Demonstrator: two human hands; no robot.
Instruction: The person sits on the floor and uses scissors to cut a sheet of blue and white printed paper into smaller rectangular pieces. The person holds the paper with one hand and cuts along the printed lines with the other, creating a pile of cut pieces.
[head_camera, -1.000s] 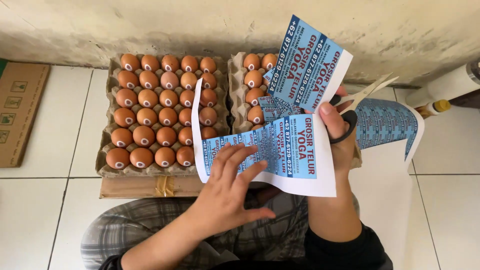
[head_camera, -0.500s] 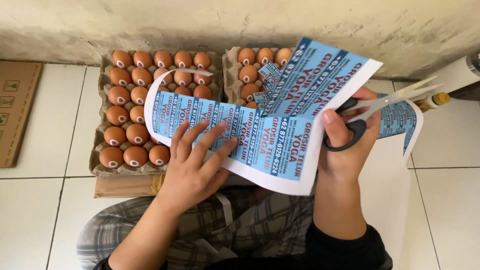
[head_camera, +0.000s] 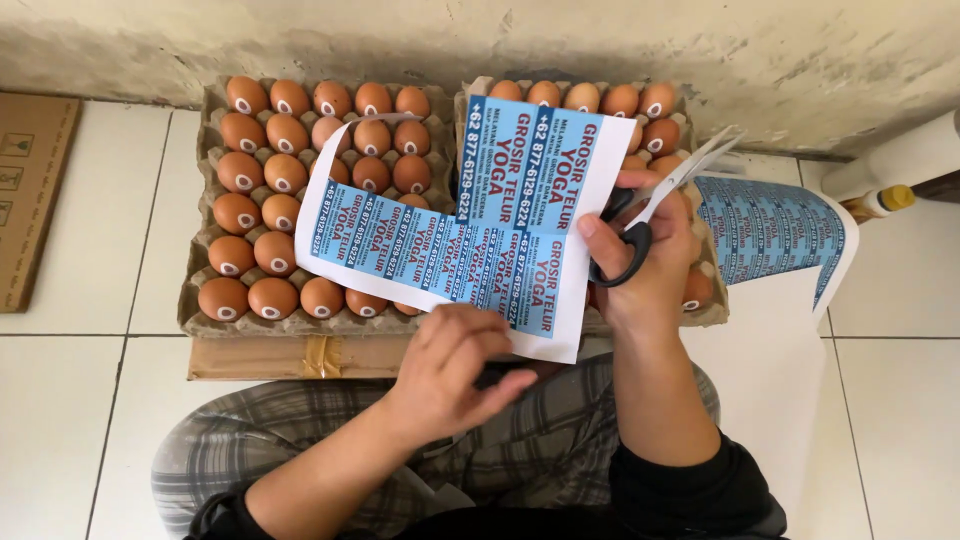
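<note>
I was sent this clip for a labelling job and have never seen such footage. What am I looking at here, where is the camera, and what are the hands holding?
There is no machine: a seated person works with bare hands, and the camera sits on their head, looking down over their lap.

The left hand grips the lower edge of a sheet of blue printed labels. The right hand holds black-handled scissors, blades parted and pointing away from the sheet.

On the white tiled floor by the wall stand two cardboard trays of brown eggs, the left tray and the right tray, partly covered by the sheet. Another blue label sheet lies to the right, and a flat cardboard piece at far left.
</note>
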